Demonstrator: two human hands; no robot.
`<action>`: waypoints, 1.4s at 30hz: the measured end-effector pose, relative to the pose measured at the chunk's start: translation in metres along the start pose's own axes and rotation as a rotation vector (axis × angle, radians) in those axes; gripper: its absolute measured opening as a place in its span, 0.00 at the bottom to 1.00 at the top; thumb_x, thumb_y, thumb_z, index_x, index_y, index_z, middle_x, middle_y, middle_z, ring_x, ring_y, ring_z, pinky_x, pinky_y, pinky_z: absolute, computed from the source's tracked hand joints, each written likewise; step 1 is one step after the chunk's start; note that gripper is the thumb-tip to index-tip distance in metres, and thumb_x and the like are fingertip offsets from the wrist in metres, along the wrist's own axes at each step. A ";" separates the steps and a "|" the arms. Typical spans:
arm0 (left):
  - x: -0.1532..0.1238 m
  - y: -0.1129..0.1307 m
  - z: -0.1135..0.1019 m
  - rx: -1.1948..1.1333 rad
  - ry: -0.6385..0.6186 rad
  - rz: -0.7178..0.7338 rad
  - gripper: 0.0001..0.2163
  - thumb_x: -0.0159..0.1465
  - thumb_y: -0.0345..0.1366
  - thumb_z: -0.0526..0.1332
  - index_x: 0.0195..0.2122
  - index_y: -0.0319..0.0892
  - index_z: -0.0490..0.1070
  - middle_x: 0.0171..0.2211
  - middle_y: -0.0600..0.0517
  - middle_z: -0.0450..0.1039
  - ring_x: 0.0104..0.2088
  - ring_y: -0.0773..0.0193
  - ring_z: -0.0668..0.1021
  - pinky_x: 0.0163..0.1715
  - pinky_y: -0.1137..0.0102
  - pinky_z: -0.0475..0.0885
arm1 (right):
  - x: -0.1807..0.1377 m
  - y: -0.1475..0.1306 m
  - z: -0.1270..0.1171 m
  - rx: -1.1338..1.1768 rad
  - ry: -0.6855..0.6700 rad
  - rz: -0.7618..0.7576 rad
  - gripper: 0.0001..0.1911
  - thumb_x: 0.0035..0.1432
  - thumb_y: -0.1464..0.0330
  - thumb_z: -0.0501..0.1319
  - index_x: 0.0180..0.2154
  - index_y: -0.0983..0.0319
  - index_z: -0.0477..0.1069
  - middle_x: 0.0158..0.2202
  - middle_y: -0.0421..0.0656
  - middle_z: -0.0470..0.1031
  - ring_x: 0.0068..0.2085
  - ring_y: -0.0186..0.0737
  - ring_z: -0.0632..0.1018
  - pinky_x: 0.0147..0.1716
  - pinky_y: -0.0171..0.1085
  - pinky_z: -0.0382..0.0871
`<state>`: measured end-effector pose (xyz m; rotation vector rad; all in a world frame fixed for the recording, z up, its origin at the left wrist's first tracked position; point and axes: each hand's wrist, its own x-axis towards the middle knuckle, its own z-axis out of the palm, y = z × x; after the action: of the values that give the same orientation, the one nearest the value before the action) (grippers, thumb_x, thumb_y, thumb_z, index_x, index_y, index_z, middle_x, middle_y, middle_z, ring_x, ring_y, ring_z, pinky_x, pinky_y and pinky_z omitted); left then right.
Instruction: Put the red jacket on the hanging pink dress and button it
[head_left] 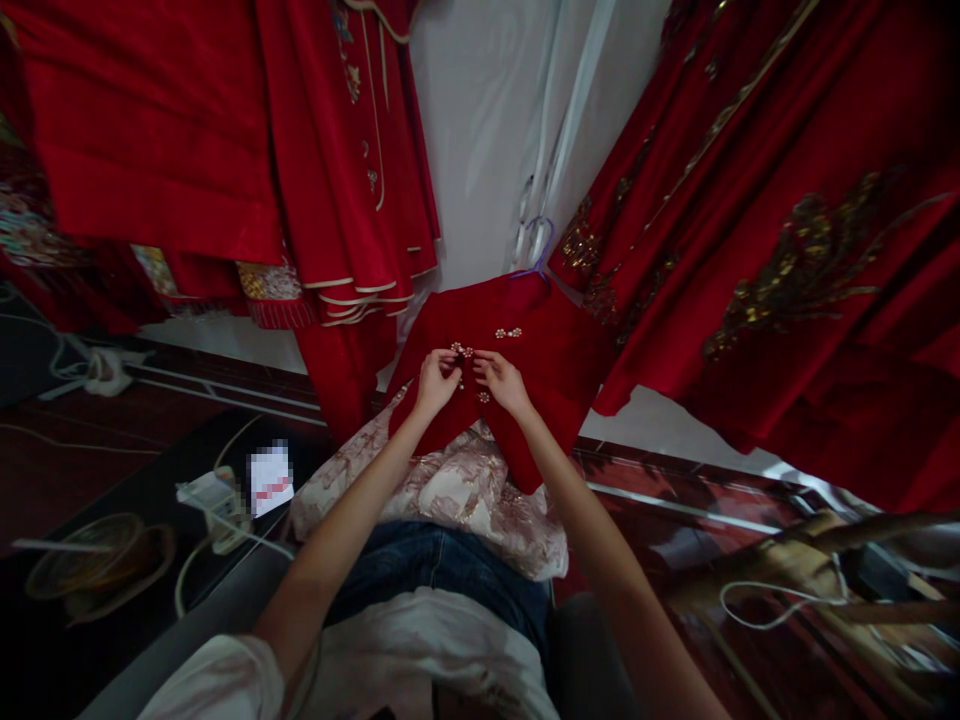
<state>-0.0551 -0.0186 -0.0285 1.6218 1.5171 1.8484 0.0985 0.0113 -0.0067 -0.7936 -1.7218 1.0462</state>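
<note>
A small red jacket (551, 355) on a purple hanger (534, 262) lies in front of me, over a pale lace fabric (465, 490) on my lap. Its front carries pearl knot buttons, one fastened higher up (508, 333). My left hand (435, 385) and my right hand (501, 383) meet at the jacket's front opening. Both pinch a pearl button fastening (462, 351) between fingertips, the fingers curled and closed on it.
Red embroidered gowns hang at the left (225, 130) and right (787, 230) against a white wall. A power strip (217, 500) with cables and a blurred card (270, 480) lies at the left, beside a round glass dish (90, 565). Dark reddish floor at the right.
</note>
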 end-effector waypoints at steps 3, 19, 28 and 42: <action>-0.035 0.000 0.000 0.234 -0.033 0.166 0.14 0.53 0.22 0.59 0.40 0.43 0.71 0.39 0.49 0.70 0.42 0.58 0.71 0.48 0.60 0.67 | -0.026 0.004 -0.014 -0.076 0.040 0.024 0.12 0.59 0.69 0.52 0.44 0.59 0.70 0.41 0.44 0.77 0.40 0.35 0.79 0.37 0.38 0.77; -0.077 -0.019 0.005 0.082 -0.047 0.043 0.13 0.61 0.29 0.59 0.47 0.44 0.72 0.36 0.50 0.72 0.33 0.67 0.76 0.34 0.72 0.74 | -0.072 0.023 0.001 -0.421 0.147 0.057 0.10 0.43 0.70 0.63 0.28 0.59 0.63 0.25 0.36 0.71 0.28 0.35 0.74 0.31 0.34 0.68; -0.059 -0.009 -0.003 -0.068 -0.070 -0.084 0.06 0.57 0.30 0.62 0.37 0.40 0.74 0.34 0.49 0.78 0.32 0.66 0.79 0.35 0.70 0.76 | -0.053 0.007 0.004 0.120 0.000 0.187 0.19 0.39 0.63 0.70 0.34 0.62 0.67 0.29 0.38 0.73 0.27 0.33 0.76 0.30 0.35 0.75; -0.051 -0.011 -0.007 -0.220 -0.087 -0.193 0.11 0.54 0.34 0.65 0.38 0.37 0.77 0.36 0.45 0.80 0.34 0.62 0.81 0.39 0.64 0.78 | -0.041 0.022 0.031 -0.113 0.142 -0.064 0.07 0.59 0.64 0.57 0.37 0.61 0.69 0.37 0.43 0.72 0.31 0.32 0.78 0.34 0.34 0.77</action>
<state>-0.0478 -0.0548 -0.0656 1.3862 1.3301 1.7471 0.0852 -0.0235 -0.0484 -0.8572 -1.6848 0.8350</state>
